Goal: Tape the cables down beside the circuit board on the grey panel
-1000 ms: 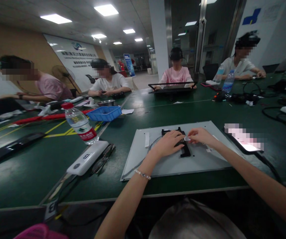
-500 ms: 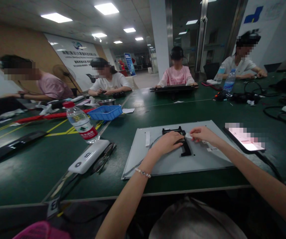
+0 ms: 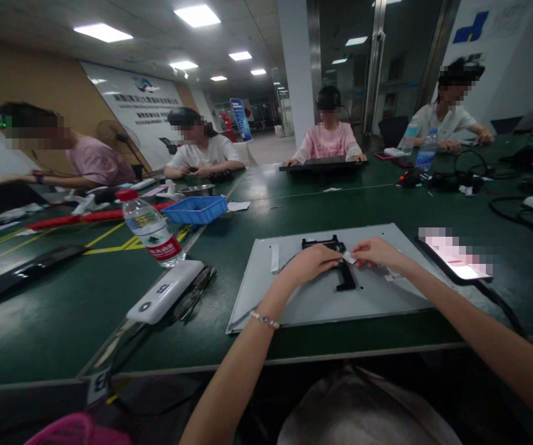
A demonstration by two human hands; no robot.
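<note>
A flat grey-white panel (image 3: 303, 303) lies on the green table, with a black bracket (image 3: 346, 278) on its middle. My left hand (image 3: 315, 262) rests over the bracket's left part, fingers drawn together at its upper end; what they grip, if anything, is hidden. Between the fingers of my right hand (image 3: 372, 252) is a small white piece (image 3: 349, 257), held just above the bracket and close to my left fingertips. A thin cable runs along the panel's left side, partly under my left wrist. One white strip (image 3: 274, 258) lies on the panel's upper left.
Left of the panel are a white power bank (image 3: 164, 292), glasses (image 3: 195, 293), a water bottle (image 3: 153, 228) and a blue tray (image 3: 195, 211). A lit phone (image 3: 456, 259) with a cable lies to the right. Several people sit around the table (image 3: 248, 216).
My left fingers have drawn together toward the bracket's upper end. My right hand has moved slightly left, bringing the white piece nearer to the left fingertips.
</note>
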